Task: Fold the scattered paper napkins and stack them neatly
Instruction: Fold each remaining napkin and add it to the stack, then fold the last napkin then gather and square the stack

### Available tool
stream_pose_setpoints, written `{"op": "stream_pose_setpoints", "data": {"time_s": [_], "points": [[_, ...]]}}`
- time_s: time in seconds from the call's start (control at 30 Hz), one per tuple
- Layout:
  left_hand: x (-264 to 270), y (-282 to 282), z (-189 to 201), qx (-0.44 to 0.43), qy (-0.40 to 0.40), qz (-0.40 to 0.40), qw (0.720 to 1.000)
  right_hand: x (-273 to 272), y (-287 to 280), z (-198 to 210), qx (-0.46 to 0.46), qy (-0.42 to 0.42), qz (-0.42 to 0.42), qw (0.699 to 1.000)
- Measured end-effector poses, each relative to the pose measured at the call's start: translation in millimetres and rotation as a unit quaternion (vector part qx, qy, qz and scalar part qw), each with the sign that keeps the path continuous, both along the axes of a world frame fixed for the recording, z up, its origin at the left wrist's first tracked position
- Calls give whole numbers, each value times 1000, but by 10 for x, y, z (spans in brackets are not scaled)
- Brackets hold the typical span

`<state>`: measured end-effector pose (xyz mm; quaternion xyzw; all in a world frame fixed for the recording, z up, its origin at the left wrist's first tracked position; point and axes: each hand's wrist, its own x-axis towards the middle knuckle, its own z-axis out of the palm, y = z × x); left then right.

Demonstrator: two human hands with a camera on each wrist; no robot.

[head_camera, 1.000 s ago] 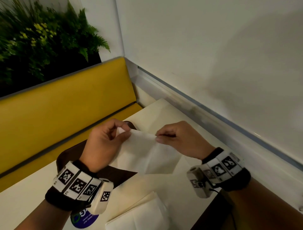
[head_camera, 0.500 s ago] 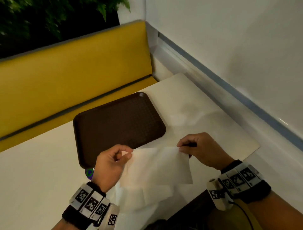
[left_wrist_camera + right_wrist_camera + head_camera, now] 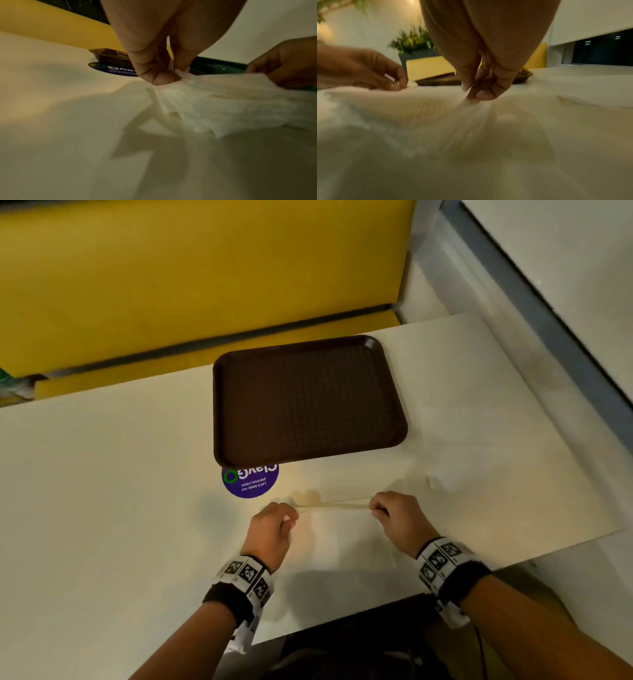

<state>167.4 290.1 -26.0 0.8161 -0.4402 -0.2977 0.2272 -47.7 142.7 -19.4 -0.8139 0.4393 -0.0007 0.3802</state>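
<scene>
A white paper napkin (image 3: 337, 529) is stretched between both hands just above the cream table (image 3: 102, 508), near its front edge. My left hand (image 3: 291, 517) pinches the napkin's far left corner between thumb and fingers (image 3: 173, 75). My right hand (image 3: 375, 508) pinches the far right corner (image 3: 471, 93). The napkin (image 3: 223, 97) drapes toward me from the held edge, over other white napkins (image 3: 197, 121) lying underneath. Another napkin (image 3: 448, 477) lies flat on the table to the right of my right hand.
A brown tray (image 3: 308, 402) sits on the table beyond my hands, overlapping a round purple sticker (image 3: 250, 482). A yellow bench (image 3: 205, 268) runs behind the table. A white wall (image 3: 565, 251) borders the right side.
Both hands have lowered the napkin from mid-air down to the table's front edge, still pinching its two far corners. The head view has tilted down, so the tray now shows in full.
</scene>
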Motion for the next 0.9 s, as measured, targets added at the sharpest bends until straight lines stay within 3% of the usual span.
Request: {"op": "stream_pose_setpoints", "data": {"time_s": [0.2,0.3,0.4,0.57,0.67,0.77,0.9], "points": [[-40,15,-156,22,-78,-58,995,73,187,-87,-42,31,2,999],[-70,-51,-53,25,-126,-61,990,7,223,-5,-50,1,-46,998],[-259,-384,177,-21,-146,-128,981,-247,184,132,-50,-30,-101,993],[-1028,-1324,371,-45,-133,-324,936,-1008,223,348,-28,-4,-227,974],[-1495,-1849,281,-3,-173,-422,890,-1484,336,410,9,21,-289,957],[-1882,-2229,101,38,-204,-476,855,-1889,428,339,35,60,-337,939],[-2162,-2457,-204,58,-245,-499,829,-2163,540,216,93,58,-401,909]]}}
